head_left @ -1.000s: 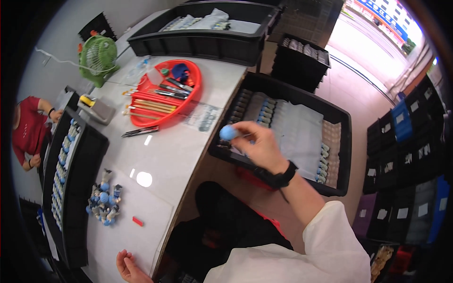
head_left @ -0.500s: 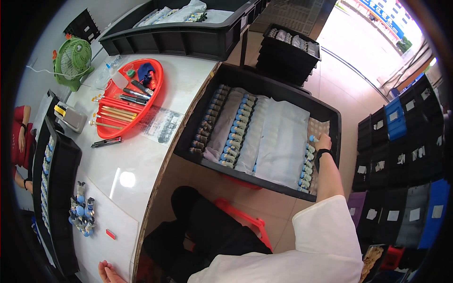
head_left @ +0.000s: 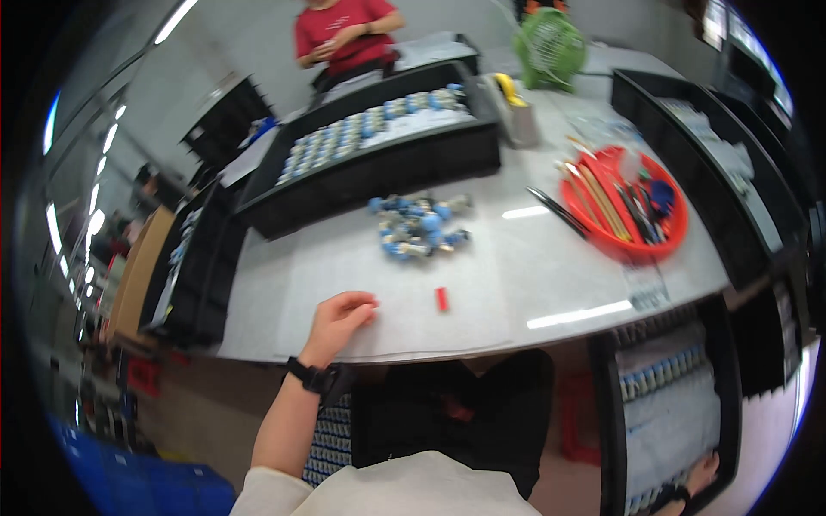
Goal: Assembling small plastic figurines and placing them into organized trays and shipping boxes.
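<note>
A small-parts assembly workshop is shown. Black bins (head_left: 379,163) filled with rows of blue-capped parts are ranged at twelve o'clock on a grey worktable (head_left: 516,284); a red tool tray (head_left: 632,211) is set at two o'clock, and stacked crates (head_left: 185,275) are seen at nine o'clock.

The right hand (head_left: 699,475) is cut off at the lower edge — its fingers hidden; the fittings (head_left: 418,227) mid-table blur together.

Worn on the head, looking steeply down with a wide fisheye. Pale grey worktop (head_left: 516,284) mid-frame, near; own lap along the bottom edge.
</note>
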`<state>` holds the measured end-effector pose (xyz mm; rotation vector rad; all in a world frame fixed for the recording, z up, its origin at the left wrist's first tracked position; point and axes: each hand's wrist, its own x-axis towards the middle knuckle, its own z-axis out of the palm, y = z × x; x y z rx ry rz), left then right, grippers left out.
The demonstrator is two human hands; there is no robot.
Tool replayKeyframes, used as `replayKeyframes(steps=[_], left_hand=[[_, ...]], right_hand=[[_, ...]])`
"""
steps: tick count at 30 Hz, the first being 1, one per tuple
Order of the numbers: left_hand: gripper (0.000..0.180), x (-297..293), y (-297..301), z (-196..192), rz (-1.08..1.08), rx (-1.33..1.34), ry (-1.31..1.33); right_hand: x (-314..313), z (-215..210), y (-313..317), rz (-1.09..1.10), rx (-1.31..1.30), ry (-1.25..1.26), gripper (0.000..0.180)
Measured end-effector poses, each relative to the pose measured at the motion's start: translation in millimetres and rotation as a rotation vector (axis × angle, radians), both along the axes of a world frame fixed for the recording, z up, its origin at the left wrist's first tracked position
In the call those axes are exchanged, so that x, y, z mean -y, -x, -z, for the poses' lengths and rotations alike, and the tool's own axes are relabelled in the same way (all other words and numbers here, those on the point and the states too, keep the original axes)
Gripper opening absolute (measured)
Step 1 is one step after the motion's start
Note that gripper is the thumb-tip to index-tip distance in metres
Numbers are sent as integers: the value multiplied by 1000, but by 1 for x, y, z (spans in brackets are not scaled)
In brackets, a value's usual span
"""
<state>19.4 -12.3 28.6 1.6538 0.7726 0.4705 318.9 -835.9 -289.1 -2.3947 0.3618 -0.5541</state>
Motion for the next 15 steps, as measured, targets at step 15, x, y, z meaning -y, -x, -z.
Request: replayKeyframes(steps=[15], left_hand=[[33,-136,-80,-8,236,-433,-361]], right_hand=[[-561,-306,103,-1460,-257,-600,20]])
